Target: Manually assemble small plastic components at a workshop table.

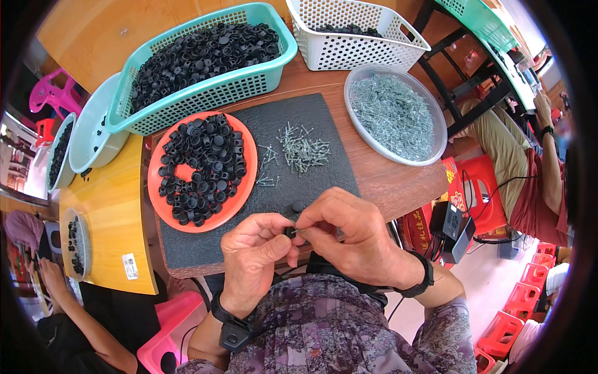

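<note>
Above the mat's near edge, my left hand [255, 252] pinches a small black plastic cap [289, 232] between thumb and fingers. My right hand [352, 237] meets it there, thumb and forefinger pressed together against the cap's right side. Whatever sits between those right fingertips is too small and covered to make out. Just beyond the hands, another black cap [297, 206] rests on the dark mat [280, 115]. Loose silver screws [303, 148] lie in a small heap farther up the mat. On its left stands an orange plate [163, 206] piled with black caps [218, 149].
A green basket [205, 93] of black parts and a white basket [361, 53] stand at the back. At right is a round tub [430, 153] full of screws. Other people sit left and right, near a yellow table [112, 237] and red stools [501, 333].
</note>
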The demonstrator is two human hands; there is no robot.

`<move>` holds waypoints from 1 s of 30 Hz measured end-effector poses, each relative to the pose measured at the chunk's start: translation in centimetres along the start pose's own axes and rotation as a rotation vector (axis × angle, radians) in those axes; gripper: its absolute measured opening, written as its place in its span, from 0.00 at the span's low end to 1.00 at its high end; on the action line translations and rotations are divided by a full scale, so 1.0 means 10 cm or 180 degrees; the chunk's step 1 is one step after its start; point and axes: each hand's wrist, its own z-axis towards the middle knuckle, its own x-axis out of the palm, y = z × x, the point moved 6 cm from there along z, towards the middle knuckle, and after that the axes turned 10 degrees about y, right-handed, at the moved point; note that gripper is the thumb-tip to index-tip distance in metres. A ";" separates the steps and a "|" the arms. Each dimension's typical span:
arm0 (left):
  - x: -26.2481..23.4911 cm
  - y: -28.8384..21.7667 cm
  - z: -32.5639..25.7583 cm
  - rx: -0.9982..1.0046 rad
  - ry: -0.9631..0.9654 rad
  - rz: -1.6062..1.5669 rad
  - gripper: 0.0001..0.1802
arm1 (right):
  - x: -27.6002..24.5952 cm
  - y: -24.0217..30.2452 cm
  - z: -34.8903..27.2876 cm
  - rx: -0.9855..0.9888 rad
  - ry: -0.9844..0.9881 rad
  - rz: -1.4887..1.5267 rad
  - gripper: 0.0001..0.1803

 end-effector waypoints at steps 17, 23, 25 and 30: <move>0.12 -0.04 -0.09 0.0328 -0.0149 0.0678 0.11 | -0.02 0.10 -0.12 -0.0335 -0.0343 -0.0175 0.08; 0.09 0.04 -0.11 0.0269 -0.0153 0.0567 0.11 | 0.03 -0.03 -0.13 0.0101 -0.0039 0.0012 0.06; 0.05 0.07 -0.12 0.0190 -0.0172 0.0561 0.11 | 0.06 -0.07 -0.13 0.0139 0.0002 0.0029 0.05; -0.11 0.04 -0.14 0.0227 -0.0423 0.0343 0.12 | 0.06 -0.33 -0.05 0.0619 0.0189 0.0818 0.07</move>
